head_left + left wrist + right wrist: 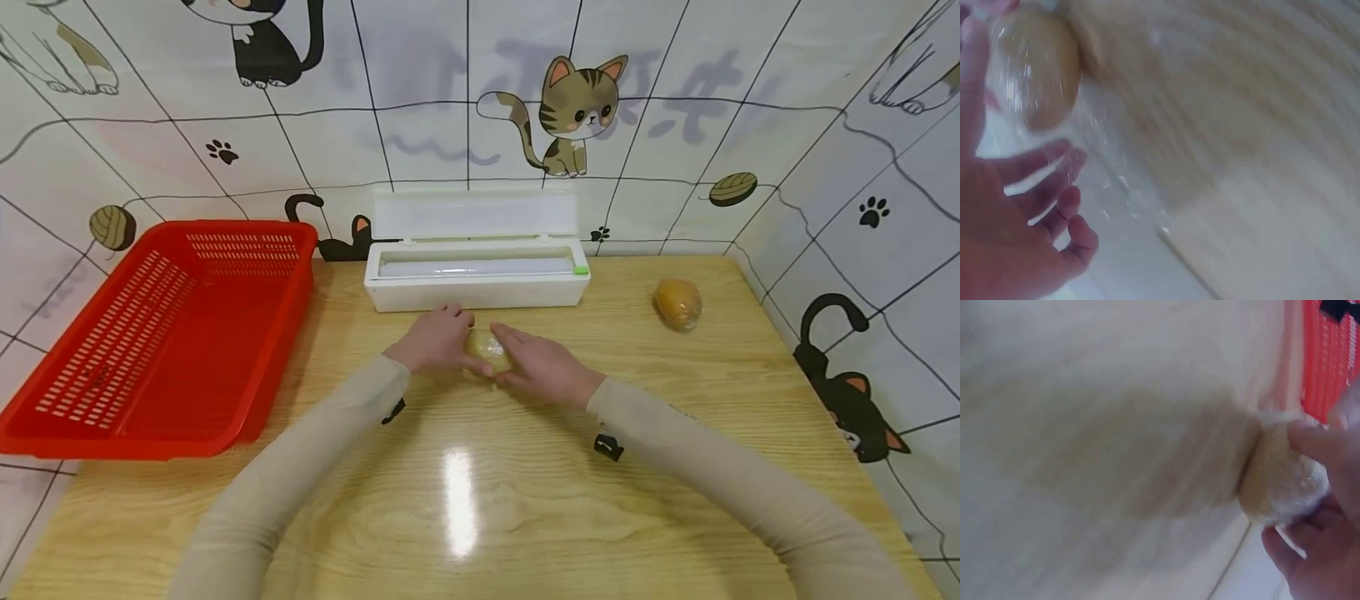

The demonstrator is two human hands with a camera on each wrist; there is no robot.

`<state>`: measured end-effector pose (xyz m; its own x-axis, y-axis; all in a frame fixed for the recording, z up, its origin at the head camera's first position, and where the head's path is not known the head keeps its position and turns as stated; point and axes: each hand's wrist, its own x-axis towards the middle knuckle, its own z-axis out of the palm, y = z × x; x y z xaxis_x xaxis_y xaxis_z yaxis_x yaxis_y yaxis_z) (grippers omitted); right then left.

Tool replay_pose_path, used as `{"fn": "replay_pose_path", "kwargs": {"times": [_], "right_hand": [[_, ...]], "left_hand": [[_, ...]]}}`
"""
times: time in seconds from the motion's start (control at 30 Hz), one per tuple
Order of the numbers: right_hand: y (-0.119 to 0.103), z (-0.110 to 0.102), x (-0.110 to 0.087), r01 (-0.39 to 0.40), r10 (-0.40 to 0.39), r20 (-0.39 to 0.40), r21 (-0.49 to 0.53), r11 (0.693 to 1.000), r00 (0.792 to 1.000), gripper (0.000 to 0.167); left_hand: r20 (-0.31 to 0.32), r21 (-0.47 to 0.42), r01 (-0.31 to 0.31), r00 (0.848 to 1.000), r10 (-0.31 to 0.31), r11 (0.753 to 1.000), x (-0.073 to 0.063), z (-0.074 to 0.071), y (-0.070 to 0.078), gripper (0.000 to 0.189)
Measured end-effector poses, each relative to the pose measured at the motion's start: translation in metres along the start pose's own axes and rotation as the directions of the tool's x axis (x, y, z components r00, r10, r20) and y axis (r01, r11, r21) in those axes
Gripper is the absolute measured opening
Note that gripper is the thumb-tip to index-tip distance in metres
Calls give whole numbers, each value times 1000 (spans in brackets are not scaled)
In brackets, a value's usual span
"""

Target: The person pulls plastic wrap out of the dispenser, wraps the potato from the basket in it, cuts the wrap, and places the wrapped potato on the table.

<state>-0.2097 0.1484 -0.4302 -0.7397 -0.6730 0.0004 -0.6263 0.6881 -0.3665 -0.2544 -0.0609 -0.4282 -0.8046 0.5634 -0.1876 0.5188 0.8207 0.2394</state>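
A tan, oval thing wrapped in clear cling film lies on the table between both hands. My right hand holds it, thumb on one side and fingers on the other, as the right wrist view shows. My left hand is at its other side, thumb close along it; in the left wrist view the other fingers are loosely bent and spread beside loose cling film. Just behind the hands stands a white cling film dispenser, lid raised, with a roll inside.
A large red plastic basket stands on the left of the wooden table. To the right lies another film-wrapped, orange-yellow rounded thing. A cat-patterned wall covering closes off the back and sides.
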Motion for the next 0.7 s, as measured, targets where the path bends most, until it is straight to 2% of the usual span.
{"fn": "replay_pose_path", "kwargs": {"times": [0.1, 0.17, 0.3, 0.43, 0.5, 0.7], "right_hand": [[1, -6, 3, 2, -1, 53, -19, 1000, 999, 77], [0, -11, 5, 8, -5, 75, -42, 999, 997, 75], [-5, -16, 8, 31, -18, 104, -117, 993, 994, 69], [-10, -17, 13, 14, -1, 148, -91, 996, 989, 75], [-12, -16, 17, 3, 10, 162, -83, 997, 987, 76], [-17, -13, 25, -26, 42, 160, -99, 995, 986, 72]], "left_hand": [[28, 24, 12, 1000, -12, 1000, -6, -5, -11, 68], [65, -1, 20, 998, -20, 1000, -10, -5, -17, 57], [151, -136, 27, 989, -6, 990, -17, -1, -23, 44], [202, -254, 4, 978, 49, 967, -24, 3, -20, 33], [204, -255, -2, 977, 56, 967, -27, 5, -18, 28], [131, -192, -64, 987, 90, 979, -34, 11, -14, 21]]}}
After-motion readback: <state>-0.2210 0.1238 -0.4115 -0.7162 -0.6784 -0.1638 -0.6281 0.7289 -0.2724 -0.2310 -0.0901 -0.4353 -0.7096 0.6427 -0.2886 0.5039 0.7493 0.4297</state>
